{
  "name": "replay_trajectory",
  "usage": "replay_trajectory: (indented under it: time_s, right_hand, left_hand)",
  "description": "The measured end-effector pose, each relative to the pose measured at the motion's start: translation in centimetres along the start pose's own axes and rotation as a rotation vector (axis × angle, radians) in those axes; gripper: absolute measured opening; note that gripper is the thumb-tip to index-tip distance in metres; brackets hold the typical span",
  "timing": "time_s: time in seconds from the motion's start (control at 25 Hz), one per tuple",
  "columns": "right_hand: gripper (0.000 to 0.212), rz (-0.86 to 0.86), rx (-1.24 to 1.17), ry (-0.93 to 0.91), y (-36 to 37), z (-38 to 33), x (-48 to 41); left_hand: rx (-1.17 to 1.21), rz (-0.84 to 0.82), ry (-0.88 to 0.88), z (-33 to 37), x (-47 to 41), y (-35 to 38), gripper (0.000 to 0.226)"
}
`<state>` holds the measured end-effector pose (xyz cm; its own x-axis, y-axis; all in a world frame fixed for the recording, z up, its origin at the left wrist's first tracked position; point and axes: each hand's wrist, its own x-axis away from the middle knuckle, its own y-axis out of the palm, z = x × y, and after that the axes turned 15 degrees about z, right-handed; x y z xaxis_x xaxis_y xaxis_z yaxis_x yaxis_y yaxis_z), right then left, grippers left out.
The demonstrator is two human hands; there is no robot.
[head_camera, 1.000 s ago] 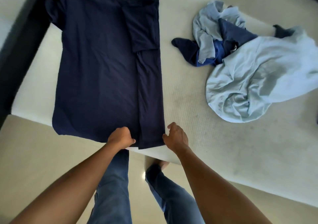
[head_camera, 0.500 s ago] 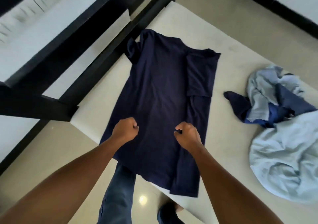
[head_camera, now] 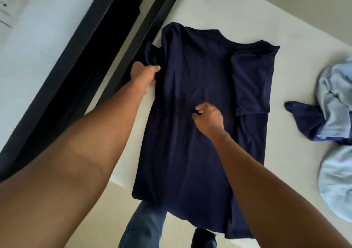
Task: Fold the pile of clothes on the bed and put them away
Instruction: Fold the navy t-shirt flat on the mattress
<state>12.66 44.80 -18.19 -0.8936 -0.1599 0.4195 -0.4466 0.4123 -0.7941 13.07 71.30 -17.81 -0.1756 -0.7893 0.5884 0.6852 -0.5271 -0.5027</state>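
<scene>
Found spread flat on the pale mattress (head_camera: 247, 18): one navy T-shirt (head_camera: 186, 152), collar end far from the camera, hem end hanging over the near mattress edge. Noted along its right side a lengthwise fold, with the right sleeve (head_camera: 251, 80) turned in and lying on top of the body cloth. Noted on its left side the left sleeve (head_camera: 152, 55), bunched and not folded in, at the mattress edge just beside the dark bed frame (head_camera: 106, 57). Observed the left hand (head_camera: 144, 74) at that sleeve, fingers curled round the cloth just below it and gripping. Observed the right hand (head_camera: 209, 118) over the middle of the shirt, fingers curled, thumb close to forefinger; unable to tell whether any cloth pinched between them. Recorded at the right border of the view, well apart from the shirt, the pile of clothes (head_camera: 327, 118) lying on the mattress: dark blue and pale blue pieces tangled together. Nearer along the same border, a crumpled pale blue garment (head_camera: 339, 186), cut off by the frame. Seen below the near mattress edge: a jeans leg (head_camera: 144, 225) and a dark-covered foot (head_camera: 204, 236) on the beige floor (head_camera: 110, 209). Seen upper left: a white wall (head_camera: 47, 38) bearing a socket plate (head_camera: 9, 5).
</scene>
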Motion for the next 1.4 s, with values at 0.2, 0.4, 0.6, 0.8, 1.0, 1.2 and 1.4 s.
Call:
replay_trajectory:
  time_s: [0.2,0.4,0.6,0.8,1.0,1.2,1.4]
  right_hand:
    - [0.025,-0.01,-0.208,0.169,-0.9,1.3,1.2]
    - [0.017,-0.052,-0.334,0.278,-1.4,2.2,2.4]
    - [0.018,-0.033,-0.526,0.352,-2.2,0.7,2.4]
    - [0.014,0.026,-0.867,0.37,-4.0,-2.5,-0.9]
    - [0.034,0.092,-0.966,0.624,-4.4,-0.8,-4.1]
    - [0.042,0.076,-0.775,0.67,-1.6,2.4,-1.7]
    - [0.019,-0.041,-0.549,0.47,1.1,2.1,3.2]
  left_hand:
    - [0.223,0.049,-0.071,1.8,0.1,1.8,0.018]
    - [0.094,0.472,0.627,2.3,3.8,0.4,0.016]
    - [0.137,0.617,0.756,2.8,5.9,-0.4,0.024]
    - [0.181,0.283,1.105,2.5,9.8,2.9,0.011]
    - [-0.015,-0.413,1.124,-3.2,15.1,3.9,0.044]
    - [-0.544,-0.002,0.729,-17.5,13.9,-5.1,0.056]
    - [-0.765,-0.091,0.621,-25.1,15.0,-12.4,0.029]
